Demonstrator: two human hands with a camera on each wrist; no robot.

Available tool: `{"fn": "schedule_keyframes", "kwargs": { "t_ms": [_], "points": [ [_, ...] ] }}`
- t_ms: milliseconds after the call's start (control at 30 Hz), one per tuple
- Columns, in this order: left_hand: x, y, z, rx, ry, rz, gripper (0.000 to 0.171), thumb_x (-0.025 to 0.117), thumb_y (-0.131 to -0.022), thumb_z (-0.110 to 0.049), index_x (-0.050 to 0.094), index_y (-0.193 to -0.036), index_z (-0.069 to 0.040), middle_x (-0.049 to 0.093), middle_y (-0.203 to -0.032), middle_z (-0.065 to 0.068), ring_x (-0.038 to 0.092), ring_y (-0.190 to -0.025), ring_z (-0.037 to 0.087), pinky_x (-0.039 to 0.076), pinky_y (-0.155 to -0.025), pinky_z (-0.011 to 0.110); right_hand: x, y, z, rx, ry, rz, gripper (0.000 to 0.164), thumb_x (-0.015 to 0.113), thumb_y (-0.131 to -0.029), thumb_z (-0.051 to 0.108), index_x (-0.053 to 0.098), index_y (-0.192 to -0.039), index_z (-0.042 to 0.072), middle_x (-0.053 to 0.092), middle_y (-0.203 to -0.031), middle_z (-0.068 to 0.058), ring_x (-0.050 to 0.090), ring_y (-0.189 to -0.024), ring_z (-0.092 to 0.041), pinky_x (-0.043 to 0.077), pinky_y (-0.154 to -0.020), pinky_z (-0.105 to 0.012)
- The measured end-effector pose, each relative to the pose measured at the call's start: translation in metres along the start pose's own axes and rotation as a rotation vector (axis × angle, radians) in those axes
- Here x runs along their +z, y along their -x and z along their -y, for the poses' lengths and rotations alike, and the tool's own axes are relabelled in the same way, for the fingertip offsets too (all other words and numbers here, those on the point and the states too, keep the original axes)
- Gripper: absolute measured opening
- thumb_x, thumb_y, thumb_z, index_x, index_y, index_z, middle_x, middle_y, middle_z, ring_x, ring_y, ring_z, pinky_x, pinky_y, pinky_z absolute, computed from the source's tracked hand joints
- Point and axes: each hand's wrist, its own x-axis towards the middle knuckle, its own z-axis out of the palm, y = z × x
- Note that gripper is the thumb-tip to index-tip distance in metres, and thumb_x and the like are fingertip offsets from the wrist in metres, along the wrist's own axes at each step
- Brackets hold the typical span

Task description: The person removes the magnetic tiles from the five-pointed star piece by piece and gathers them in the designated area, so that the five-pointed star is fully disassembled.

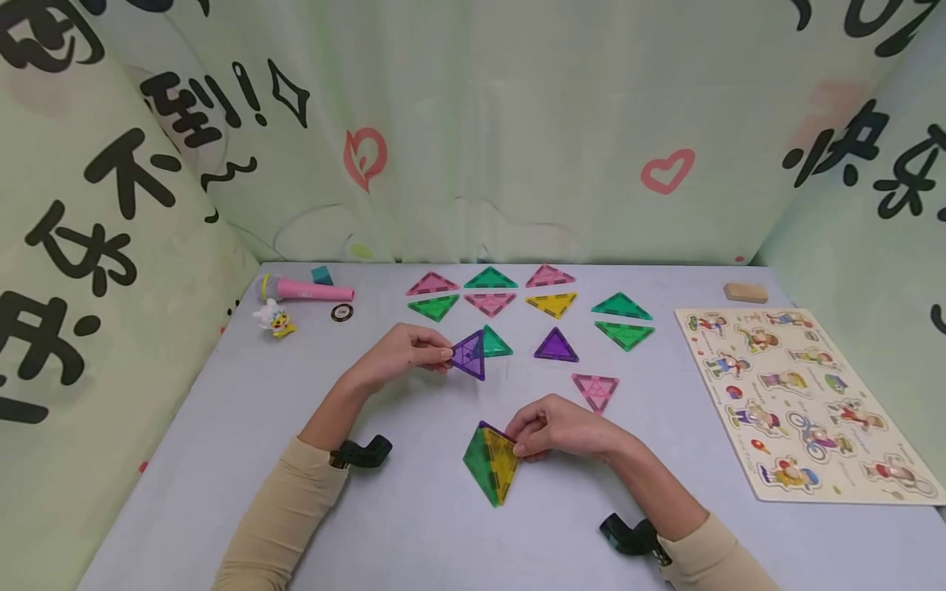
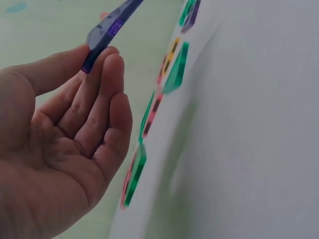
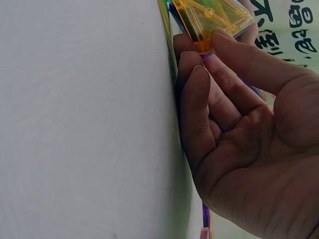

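My left hand (image 1: 410,349) pinches a purple triangular tile (image 1: 470,356) between thumb and fingers, raised over the table. In the left wrist view the tile (image 2: 110,34) shows nearly edge-on at the fingertips. Behind it, a teal-green triangle (image 1: 498,343) is partly covered. The right hand (image 1: 563,423) grips a pointed shape of joined triangular tiles by its yellow side (image 1: 503,460); a green side (image 1: 479,465) adjoins it, and a purple edge shows at the top. Thumb and fingers pinch the yellow tile (image 3: 213,19) in the right wrist view. Right of the hands lie a purple triangle (image 1: 557,345) and a pink one (image 1: 594,391).
Pink, green and yellow (image 1: 551,304) triangles lie in rows at the back. At the left are a pink microphone (image 1: 310,289), small figurine (image 1: 274,318), black disc (image 1: 342,313) and teal cube (image 1: 322,276). A picture board (image 1: 805,402) and wooden block (image 1: 746,292) lie at the right.
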Motion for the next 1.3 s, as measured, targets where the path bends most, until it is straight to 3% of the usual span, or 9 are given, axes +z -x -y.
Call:
{"fn": "schedule_keyframes", "kwargs": {
  "t_ms": [367, 700, 800, 1133, 1300],
  "points": [
    [-0.041, 0.008, 0.017, -0.102, 0.011, -0.141, 0.031, 0.070, -0.094, -0.028, 0.072, -0.113, -0.003, 0.075, -0.097, 0.008, 0.069, -0.091, 0.016, 0.056, -0.090, 0.036, 0.001, 0.001, 0.000, -0.016, -0.003, -0.001, 0.019, 0.070, -0.090, 0.017, 0.073, -0.103, 0.004, 0.073, -0.086, -0.009, 0.062, -0.075, -0.015, 0.054, -0.069, -0.025],
    [-0.062, 0.012, 0.040, -0.177, 0.003, -0.215, 0.034, 0.065, -0.097, -0.026, 0.068, -0.119, -0.001, 0.074, -0.105, 0.013, 0.072, -0.089, 0.011, 0.056, -0.086, 0.027, 0.000, 0.001, 0.000, -0.021, -0.007, 0.002, 0.019, 0.069, -0.091, 0.017, 0.073, -0.104, 0.004, 0.073, -0.088, -0.009, 0.063, -0.075, -0.015, 0.054, -0.070, -0.025],
    [-0.063, 0.013, 0.040, -0.185, -0.018, -0.220, 0.032, 0.066, -0.096, -0.025, 0.069, -0.117, 0.000, 0.075, -0.102, 0.012, 0.071, -0.085, 0.011, 0.057, -0.082, 0.027, 0.000, 0.000, -0.001, -0.021, -0.004, 0.000, 0.019, 0.069, -0.091, 0.017, 0.073, -0.104, 0.004, 0.073, -0.088, -0.009, 0.063, -0.075, -0.015, 0.054, -0.070, -0.025],
    [-0.045, 0.009, 0.032, -0.228, -0.349, -0.272, 0.023, 0.070, -0.092, -0.033, 0.076, -0.101, -0.013, 0.071, -0.083, 0.003, 0.060, -0.077, 0.015, 0.046, -0.069, 0.027, -0.001, 0.000, -0.002, -0.024, -0.010, -0.003, 0.019, 0.069, -0.091, 0.017, 0.073, -0.104, 0.004, 0.074, -0.089, -0.010, 0.063, -0.074, -0.015, 0.054, -0.069, -0.025],
    [-0.037, 0.008, 0.033, -0.208, -0.403, -0.315, 0.020, 0.073, -0.090, -0.033, 0.075, -0.095, -0.014, 0.070, -0.079, 0.003, 0.058, -0.075, 0.016, 0.044, -0.067, 0.028, -0.001, 0.000, -0.002, -0.025, -0.010, -0.001, 0.020, 0.069, -0.091, 0.017, 0.072, -0.104, 0.003, 0.074, -0.089, -0.010, 0.063, -0.074, -0.014, 0.055, -0.069, -0.025]
  ]
}}
